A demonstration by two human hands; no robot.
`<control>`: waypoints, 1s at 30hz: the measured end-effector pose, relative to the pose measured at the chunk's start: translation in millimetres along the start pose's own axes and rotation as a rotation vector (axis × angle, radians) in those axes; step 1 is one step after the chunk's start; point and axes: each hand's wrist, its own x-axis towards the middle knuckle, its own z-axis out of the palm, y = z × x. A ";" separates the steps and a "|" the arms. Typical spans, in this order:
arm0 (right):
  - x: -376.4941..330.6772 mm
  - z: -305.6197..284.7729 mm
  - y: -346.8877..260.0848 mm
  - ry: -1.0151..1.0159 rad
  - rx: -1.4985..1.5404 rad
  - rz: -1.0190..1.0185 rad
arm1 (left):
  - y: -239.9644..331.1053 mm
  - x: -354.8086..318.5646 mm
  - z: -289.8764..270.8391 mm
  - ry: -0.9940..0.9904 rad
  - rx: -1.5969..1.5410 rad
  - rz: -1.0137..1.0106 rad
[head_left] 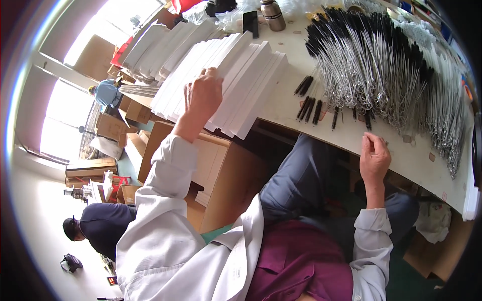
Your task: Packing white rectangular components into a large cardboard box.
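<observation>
My left hand (203,95) rests on a fanned row of flat white cards or envelopes (236,80) at the table's near edge, fingers curled over their top edges. My right hand (374,155) is at the table's edge, fingertips pinched together near the lower ends of a big heap of thin wire brushes with black bristles (371,60). Whether something thin sits between those fingers cannot be made out. A few loose black-tipped brushes (309,108) lie between the two hands.
The white table (401,160) runs across the upper picture. A metal bottle (272,15) and a dark phone (250,22) stand at its far side. An open cardboard box (221,170) sits below the table. Two other people (100,226) are at the left among more boxes.
</observation>
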 end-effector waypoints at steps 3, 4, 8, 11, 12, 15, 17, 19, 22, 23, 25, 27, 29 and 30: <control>2.7 1.9 -4.4 0.016 -0.041 -0.056 | -20.3 6.8 16.5 -0.070 0.440 0.034; 2.1 -0.6 -5.6 0.013 -0.037 -0.053 | -26.2 5.1 19.7 -0.070 0.437 0.043; 2.6 -4.1 -3.4 0.029 -0.077 -0.034 | -34.5 -2.7 29.1 0.143 0.280 0.120; 5.4 -1.0 -7.7 0.073 -0.103 -0.134 | -70.5 -10.2 33.4 0.175 0.305 0.149; 6.0 4.2 -9.8 0.069 -0.076 -0.129 | -88.0 -14.7 33.4 0.193 0.276 0.143; 3.2 7.3 -7.1 0.068 -0.093 -0.099 | -74.9 -19.0 24.9 0.179 0.275 0.119; 1.1 6.3 -6.7 0.072 -0.086 -0.084 | -59.2 -24.8 20.5 0.182 0.310 0.147; -0.4 5.4 -4.9 0.081 -0.122 -0.086 | -42.3 -28.0 20.4 0.239 0.304 0.176; 1.5 3.3 -5.8 0.092 -0.137 -0.105 | -30.4 -34.8 15.3 0.313 0.306 0.201; 1.0 5.5 -3.7 0.094 -0.123 -0.090 | -16.7 -40.8 10.9 0.337 0.249 0.190; 4.4 3.0 -9.4 0.107 -0.126 -0.111 | 14.7 -57.4 4.4 0.363 0.085 0.208; 4.2 2.6 -6.3 0.141 -0.121 -0.107 | 45.5 -67.7 12.7 0.366 -0.090 0.342; 4.5 5.8 -4.0 0.159 -0.131 -0.110 | 68.1 -74.8 32.7 0.259 -0.236 0.306; 3.9 6.4 -5.1 0.161 -0.129 -0.105 | 76.6 -76.7 43.2 0.147 -0.327 0.255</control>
